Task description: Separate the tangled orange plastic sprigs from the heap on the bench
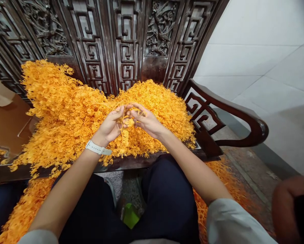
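Note:
My left hand (111,124) and my right hand (148,121) meet just above a large heap of frilly orange plastic pieces (73,112). Between the fingers is a thin orange plastic strand with small curled blossom-like parts (128,122). My left thumb and fingers are pinched on it, and part of it dangles below them. The curled fingers of my right hand close on the same strand from the other side. Fingers partly hide where it is gripped. A pale watch strap (98,148) circles my left wrist.
The heap lies on a dark carved wooden bench (154,67) with a curved armrest (238,112) at right. A cardboard box (9,118) stands at left. More orange pieces (27,210) spill downward. Something green (130,216) sits between my legs. Another person's arm (285,206) shows at lower right.

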A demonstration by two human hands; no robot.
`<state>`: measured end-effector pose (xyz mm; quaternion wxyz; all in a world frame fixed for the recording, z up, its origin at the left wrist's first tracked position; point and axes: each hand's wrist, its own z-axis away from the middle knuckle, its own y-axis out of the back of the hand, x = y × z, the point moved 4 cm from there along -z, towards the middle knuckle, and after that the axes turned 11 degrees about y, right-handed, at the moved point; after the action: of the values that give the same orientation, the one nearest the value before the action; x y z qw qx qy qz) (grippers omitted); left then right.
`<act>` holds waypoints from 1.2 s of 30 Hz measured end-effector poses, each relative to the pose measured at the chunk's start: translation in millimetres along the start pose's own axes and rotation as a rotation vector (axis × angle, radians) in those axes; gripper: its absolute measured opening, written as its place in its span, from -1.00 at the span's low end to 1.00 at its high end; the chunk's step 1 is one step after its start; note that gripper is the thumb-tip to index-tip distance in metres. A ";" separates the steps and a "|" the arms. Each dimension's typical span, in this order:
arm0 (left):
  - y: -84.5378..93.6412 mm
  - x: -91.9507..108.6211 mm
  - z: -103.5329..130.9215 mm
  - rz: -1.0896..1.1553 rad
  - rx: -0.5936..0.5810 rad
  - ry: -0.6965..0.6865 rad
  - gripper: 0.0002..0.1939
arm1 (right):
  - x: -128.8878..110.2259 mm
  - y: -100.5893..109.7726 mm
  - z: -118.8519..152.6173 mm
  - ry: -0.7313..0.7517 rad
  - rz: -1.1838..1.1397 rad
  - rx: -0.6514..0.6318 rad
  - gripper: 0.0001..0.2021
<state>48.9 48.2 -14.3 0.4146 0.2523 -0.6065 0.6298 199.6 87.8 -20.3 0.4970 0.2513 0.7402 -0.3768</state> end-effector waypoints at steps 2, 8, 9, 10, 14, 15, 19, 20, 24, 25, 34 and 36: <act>-1.2 -5.1 0.5 0.007 -0.027 0.037 -0.78 | -2.1 0.8 -2.9 0.111 0.052 -0.004 -0.39; 9.6 5.8 1.3 -0.119 0.174 -0.049 -0.94 | -3.8 4.0 -4.2 0.172 0.162 0.073 -0.56; 13.6 10.8 0.2 -0.126 0.251 -0.087 -0.89 | -3.2 -1.2 -1.4 0.111 0.147 0.016 -0.54; 18.0 16.1 -1.2 -0.118 0.318 -0.115 -0.83 | -2.5 -9.8 2.9 0.042 0.134 -0.095 -0.52; 49.3 44.4 -1.1 0.042 0.559 -0.182 -0.69 | -1.4 -59.4 44.7 -0.162 0.054 -1.047 -0.49; 58.4 53.3 2.4 0.075 0.594 -0.225 -0.69 | -4.7 -66.1 57.3 -0.141 -0.026 -1.288 -0.48; 75.0 75.3 19.8 0.025 0.533 -0.363 -0.85 | -31.2 -54.3 51.2 0.227 -0.469 -1.128 -0.41; 73.1 75.0 22.3 -0.007 0.498 -0.363 -0.86 | -35.4 -42.6 38.5 0.280 -0.485 -0.845 -0.37; 51.8 58.7 21.6 -0.114 0.387 -0.291 -0.89 | -29.6 -2.9 9.4 0.115 -0.246 0.005 -0.38; 45.1 53.3 20.0 -0.127 0.363 -0.270 -0.89 | -23.8 -2.4 7.5 0.033 -0.176 0.054 -0.45; 14.0 16.9 5.2 -0.197 0.306 -0.159 -0.88 | 5.1 -11.6 1.5 0.138 0.273 0.040 -0.57; 24.8 18.3 -1.4 -0.171 0.388 -0.189 -0.87 | 1.1 -15.2 6.8 0.161 0.267 -0.021 -0.58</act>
<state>19.0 55.6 -13.2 0.3516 0.4358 -0.4864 0.6707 191.5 73.4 -18.2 0.4845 0.3716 0.7414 -0.2784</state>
